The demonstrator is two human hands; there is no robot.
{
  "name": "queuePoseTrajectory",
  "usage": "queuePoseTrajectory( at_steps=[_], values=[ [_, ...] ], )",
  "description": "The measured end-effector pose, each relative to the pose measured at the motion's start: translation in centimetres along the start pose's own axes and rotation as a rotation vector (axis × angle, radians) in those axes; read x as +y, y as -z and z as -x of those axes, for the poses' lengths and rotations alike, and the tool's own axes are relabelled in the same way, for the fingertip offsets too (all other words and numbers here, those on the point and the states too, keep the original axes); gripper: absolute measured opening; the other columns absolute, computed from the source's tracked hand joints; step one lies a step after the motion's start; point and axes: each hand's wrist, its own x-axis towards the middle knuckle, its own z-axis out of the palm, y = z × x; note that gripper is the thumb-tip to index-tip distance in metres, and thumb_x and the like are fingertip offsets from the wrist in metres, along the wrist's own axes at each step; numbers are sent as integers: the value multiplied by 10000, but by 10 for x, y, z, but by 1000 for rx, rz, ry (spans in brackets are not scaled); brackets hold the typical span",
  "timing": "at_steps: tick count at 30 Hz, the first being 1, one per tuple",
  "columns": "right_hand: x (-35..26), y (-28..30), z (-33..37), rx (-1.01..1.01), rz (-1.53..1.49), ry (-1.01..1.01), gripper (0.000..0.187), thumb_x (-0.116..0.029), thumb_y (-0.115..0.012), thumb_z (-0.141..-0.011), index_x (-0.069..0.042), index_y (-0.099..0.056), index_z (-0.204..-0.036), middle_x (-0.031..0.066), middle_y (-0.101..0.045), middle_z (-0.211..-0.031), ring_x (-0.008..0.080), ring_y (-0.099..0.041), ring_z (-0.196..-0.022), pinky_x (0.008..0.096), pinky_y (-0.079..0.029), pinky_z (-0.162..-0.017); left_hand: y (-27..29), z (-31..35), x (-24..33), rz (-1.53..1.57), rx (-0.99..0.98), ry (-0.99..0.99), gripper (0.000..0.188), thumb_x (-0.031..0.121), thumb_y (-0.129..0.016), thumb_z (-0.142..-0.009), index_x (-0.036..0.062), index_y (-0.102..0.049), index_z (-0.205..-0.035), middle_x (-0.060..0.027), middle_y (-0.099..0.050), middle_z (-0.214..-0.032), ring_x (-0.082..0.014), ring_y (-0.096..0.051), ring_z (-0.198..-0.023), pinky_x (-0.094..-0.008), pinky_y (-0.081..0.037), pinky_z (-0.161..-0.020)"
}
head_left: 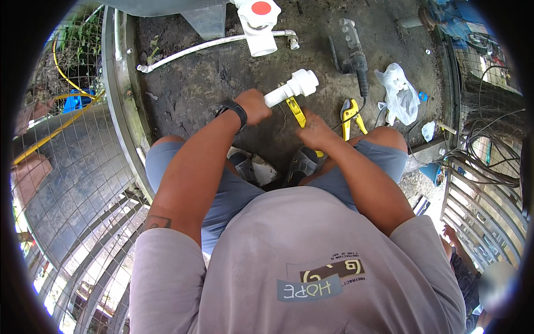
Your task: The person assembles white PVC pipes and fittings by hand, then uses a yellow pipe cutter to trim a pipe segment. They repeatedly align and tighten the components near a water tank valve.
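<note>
My left hand (253, 107) is closed around a white plastic pipe (278, 96). At the pipe's far right end sits a thick white union fitting (303, 83). Gripped in my right hand (317, 129) is a narrow yellow hand tool (296, 111) with a dark slot; its upper tip meets the pipe just below the fitting. My fingers cover part of this tool, so its exact kind is unclear. On the ground to the right of my right hand lies a yellow pipe cutter (350, 118) with its handles spread.
Ahead lie a white valve (259, 25) with a red-centred knob and a thin white pipe (214, 43). Rightward are a black corded pipe-welding iron (354, 58) and a white plastic bag (399, 94). Wire mesh (72, 183) borders the left; another person (464, 267) is at lower right.
</note>
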Motion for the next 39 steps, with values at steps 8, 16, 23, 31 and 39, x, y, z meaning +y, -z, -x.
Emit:
queuePoseTrajectory(
  at_steps=[8,16,23,31,39],
  values=[
    [5,-7,4,34,60,10,470,-136,-599,-796,102,-514,-1193,374,-636,-1087,513,-609,-1088,508,-497,-921,-8,5,3,16,43,22,361,263,-659,-759,-51,-736,-919,-281,-707,-920,-422,-704,-890,-458,-560,-827],
    [18,-16,3,25,42,-19,401,-178,-645,-784,68,-606,-1098,329,-668,-1025,465,-652,-1021,486,-512,-877,-12,12,13,-42,20,74,337,226,-627,-779,0,-759,-992,-259,-716,-1014,-396,-699,-993,-445,-547,-910],
    [3,-8,-2,157,-20,-7,505,-281,-707,-775,71,-615,-1125,314,-680,-1036,459,-663,-1005,476,-520,-872,-3,2,2,2,95,59,373,278,-656,-769,-28,-747,-963,-282,-712,-942,-412,-708,-926,-456,-560,-846],
    [10,1,1,-103,-81,55,547,-358,-762,-752,33,-626,-1109,241,-682,-1043,356,-666,-977,427,-509,-850,3,1,-10,-42,30,77,428,304,-700,-755,-48,-737,-994,-266,-720,-943,-379,-716,-914,-439,-556,-834],
    [-8,-1,12,-60,69,75,488,-306,-671,-811,71,-599,-1113,315,-646,-1106,458,-629,-1065,483,-503,-888,3,-3,-10,6,-84,52,443,324,-713,-758,-67,-722,-966,-269,-717,-960,-386,-705,-930,-443,-542,-851]
  ],
)
